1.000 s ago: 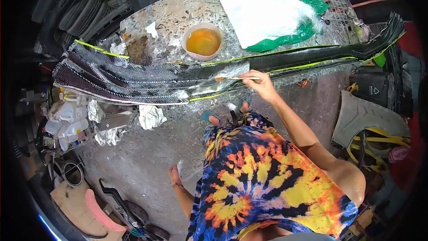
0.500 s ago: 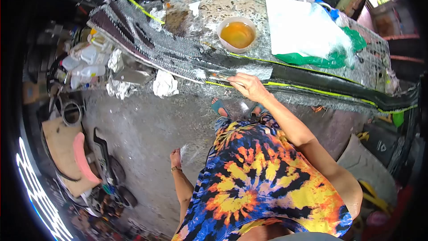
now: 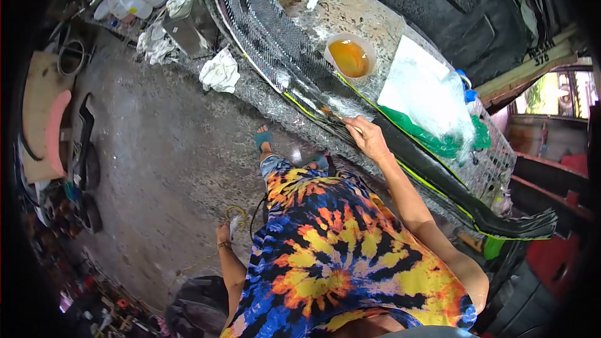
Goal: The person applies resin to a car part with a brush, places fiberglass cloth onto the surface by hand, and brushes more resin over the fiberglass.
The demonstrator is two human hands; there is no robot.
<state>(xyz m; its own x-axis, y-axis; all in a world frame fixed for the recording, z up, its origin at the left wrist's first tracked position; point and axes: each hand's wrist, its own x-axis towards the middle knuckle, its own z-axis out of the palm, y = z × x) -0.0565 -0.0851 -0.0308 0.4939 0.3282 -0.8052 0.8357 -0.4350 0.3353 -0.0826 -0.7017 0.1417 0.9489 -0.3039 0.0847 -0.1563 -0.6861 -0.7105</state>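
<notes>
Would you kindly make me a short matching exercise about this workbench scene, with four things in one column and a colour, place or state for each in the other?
Things
1. brush
2. bowl
3. plastic beneath the white sheet
4. curved strip by the brown board

Descriptions
A. green
B. pink
C. held in the person's right hand
D. holding amber liquid

Right pairs: 1-C, 2-D, 3-A, 4-B.
</notes>
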